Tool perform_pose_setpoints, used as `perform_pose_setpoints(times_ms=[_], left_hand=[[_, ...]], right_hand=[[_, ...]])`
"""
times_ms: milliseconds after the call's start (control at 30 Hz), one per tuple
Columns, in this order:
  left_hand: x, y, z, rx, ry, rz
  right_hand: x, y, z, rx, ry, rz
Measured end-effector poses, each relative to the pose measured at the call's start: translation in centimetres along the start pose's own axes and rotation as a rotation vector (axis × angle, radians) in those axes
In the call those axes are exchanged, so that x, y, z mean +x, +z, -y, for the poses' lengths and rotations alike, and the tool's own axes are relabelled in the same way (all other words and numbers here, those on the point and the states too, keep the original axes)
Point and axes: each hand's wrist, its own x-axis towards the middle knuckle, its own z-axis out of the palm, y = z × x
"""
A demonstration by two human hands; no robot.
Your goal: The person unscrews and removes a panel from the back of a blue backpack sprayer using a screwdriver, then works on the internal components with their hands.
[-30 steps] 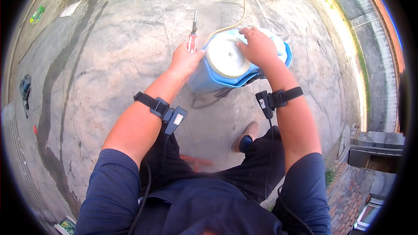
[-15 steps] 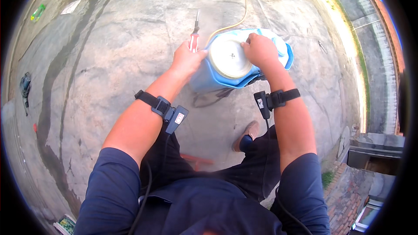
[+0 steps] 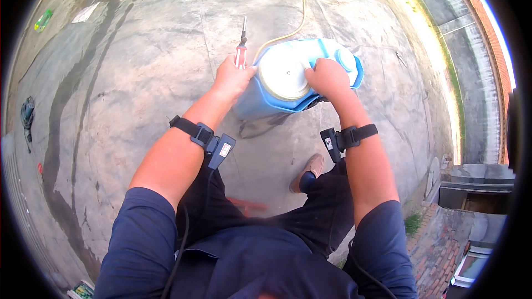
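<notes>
A blue plastic tank [image 3: 256, 101], which looks like a knapsack sprayer's, stands on the ground in front of me. On its top lies a round white lid [image 3: 282, 77] with a few small dark holes in the middle. My left hand [image 3: 233, 77] is closed around the red and white handle of a screwdriver [image 3: 241, 52], its shank pointing away from me. The left thumb rests at the lid's left edge. My right hand [image 3: 328, 78] has its fingers closed on the lid's right rim; the fingertips are partly hidden. Beyond it shows a smaller light-blue cap [image 3: 346, 60].
A pale hose [image 3: 303, 14] runs from the tank over the concrete ground [image 3: 160, 50]. A dark tool-like object [image 3: 26, 119] and a green item [image 3: 43, 20] lie at left. A reddish object [image 3: 246, 206] is between my legs. At right are a wall [image 3: 476, 72] and bricks [image 3: 435, 246].
My right hand has come nearer to me along the lid's rim, uncovering the smaller cap. The left hand keeps its hold on the screwdriver. The whole view has shifted slightly.
</notes>
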Motion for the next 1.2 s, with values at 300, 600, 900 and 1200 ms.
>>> perform_pose_setpoints(times_ms=[300, 600, 900, 1200], left_hand=[[0.2, 0.2, -0.1, 0.0, 0.014, 0.009], [0.0, -0.2, 0.0, -0.036, 0.017, -0.002], [-0.2, -0.4, -0.5, -0.092, -0.03, 0.053], [-2.4, 1.2, -3.1, -0.21, 0.028, 0.118]], right_hand=[[2.3, -0.3, 1.4, -0.028, -0.318, -0.19], [1.6, -0.6, 2.1, -0.041, -0.071, -0.019], [-4.2, 0.1, 3.1, 0.143, -0.126, -0.213], [-8.2, 4.8, 3.9, 0.184, -0.404, -0.375]])
